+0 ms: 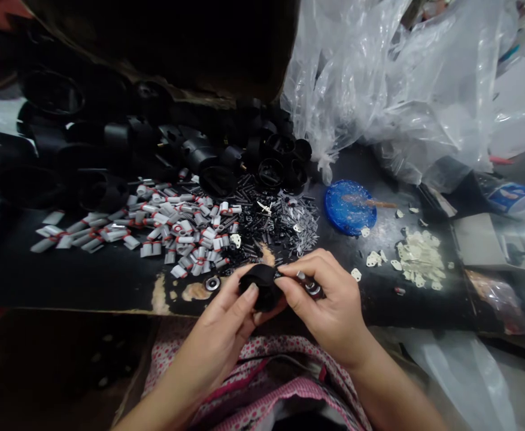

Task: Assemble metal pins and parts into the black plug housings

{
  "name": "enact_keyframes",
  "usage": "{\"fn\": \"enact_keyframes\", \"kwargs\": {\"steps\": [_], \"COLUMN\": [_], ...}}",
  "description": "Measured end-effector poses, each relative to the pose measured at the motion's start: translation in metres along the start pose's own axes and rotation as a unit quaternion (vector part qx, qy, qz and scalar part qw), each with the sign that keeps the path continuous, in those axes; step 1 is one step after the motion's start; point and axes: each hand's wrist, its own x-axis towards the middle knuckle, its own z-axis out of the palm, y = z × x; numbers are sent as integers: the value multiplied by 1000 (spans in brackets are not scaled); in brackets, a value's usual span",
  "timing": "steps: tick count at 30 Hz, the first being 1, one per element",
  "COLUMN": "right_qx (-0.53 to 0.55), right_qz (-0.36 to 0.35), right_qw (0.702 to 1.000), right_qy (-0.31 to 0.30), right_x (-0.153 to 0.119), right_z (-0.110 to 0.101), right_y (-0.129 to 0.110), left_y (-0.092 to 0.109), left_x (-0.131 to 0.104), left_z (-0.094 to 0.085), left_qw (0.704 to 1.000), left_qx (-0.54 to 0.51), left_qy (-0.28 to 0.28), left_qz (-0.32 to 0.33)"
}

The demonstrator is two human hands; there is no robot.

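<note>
My left hand (231, 314) is closed around a black round plastic housing (262, 287), above the front edge of the table. The thumb lies on the near side of its rim. My right hand (322, 293) is closed at the right side of this housing, thumb and forefinger pinched against its edge. Whatever small part sits between those fingertips is hidden. Across the same hand lies a dark, rod-shaped tool (310, 285) with a shiny metal end; its kind cannot be made out. A small ring-shaped part (212, 283) rests on the table left of the housing.
Grey plastic pieces with red bands (185, 230), black springs (244, 194) and small grey parts (300, 221) lie in heaps behind my hands. Many black housings (199, 149) stand farther back. To the right are a blue lid (349, 209), cream flat pieces (421, 257) and plastic bags (356, 78).
</note>
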Motion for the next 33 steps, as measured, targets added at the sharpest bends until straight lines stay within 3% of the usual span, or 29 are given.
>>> {"fn": "enact_keyframes", "kwargs": {"steps": [6,12,18,20,24,27,30,33], "right_qx": [19,-18,90,91,-6,-98,-161,-160], "right_qz": [-19,-38,104,119,-2,-75,-102,-59], "right_qw": [997,996,985,984,999,991,978,975], "right_qy": [-74,-81,-108,-99,-43,-47,-83,-140], "right_x": [0,-2,1,-1,-7,-7,-3,1], "right_z": [-9,-14,-13,-11,-6,-7,-13,-19], "right_y": [-4,-8,-9,-9,-9,-12,-15,-19], "left_y": [4,12,13,13,12,12,12,13], "left_x": [3,4,8,10,11,11,11,11], "left_z": [-7,-9,-17,-18,-16,-13,-10,-7], "left_qw": [999,996,991,990,994,996,997,998], "left_qx": [31,83,89,83,61,56,52,47], "left_qy": [-23,-29,-100,-113,-75,-64,-57,-40], "left_qz": [-7,21,-23,-36,-41,-34,-31,-16]}}
